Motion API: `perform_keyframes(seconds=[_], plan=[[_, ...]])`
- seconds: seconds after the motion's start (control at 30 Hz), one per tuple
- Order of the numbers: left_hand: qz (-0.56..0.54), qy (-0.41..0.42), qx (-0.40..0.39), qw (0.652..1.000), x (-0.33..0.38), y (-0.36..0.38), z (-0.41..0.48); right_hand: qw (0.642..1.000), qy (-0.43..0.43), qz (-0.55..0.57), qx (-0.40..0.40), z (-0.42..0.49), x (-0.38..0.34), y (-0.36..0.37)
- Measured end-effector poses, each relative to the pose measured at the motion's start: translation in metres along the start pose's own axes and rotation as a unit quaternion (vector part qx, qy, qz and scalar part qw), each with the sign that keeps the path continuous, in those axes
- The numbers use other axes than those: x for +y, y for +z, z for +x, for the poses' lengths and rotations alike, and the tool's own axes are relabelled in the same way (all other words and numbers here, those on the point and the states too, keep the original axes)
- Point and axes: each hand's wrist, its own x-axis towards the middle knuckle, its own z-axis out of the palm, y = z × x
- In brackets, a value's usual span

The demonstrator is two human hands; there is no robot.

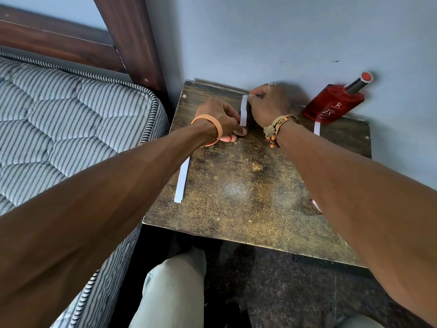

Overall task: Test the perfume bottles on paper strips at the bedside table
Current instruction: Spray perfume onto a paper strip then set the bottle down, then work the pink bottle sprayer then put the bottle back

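Both hands are holding the middle paper strip [243, 110] at the back of the bedside table [248, 185]: the right hand [268, 105] is pinching its far end by the wall, and the left hand [220, 119] is pinching its near end. The red perfume bottle [333, 102] is leaning, tilted, against the wall at the rear right, just behind a second strip [316, 127]. The placing is probably going best if the strip is being kept taut, straight and well apart from its neighbours.

The middle of the bedside table [248, 190] is open; wall [260, 39] and red perfume bottle [331, 105] block its back.
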Motion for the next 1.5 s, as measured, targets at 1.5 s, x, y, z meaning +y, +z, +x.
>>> perform_keyframes(seconds=[1.5], plan=[[0.173,0.196,0.036,0.965,0.031,0.123,-0.210,0.998,0.033,0.015,0.054,-0.200,0.087,-0.239]])
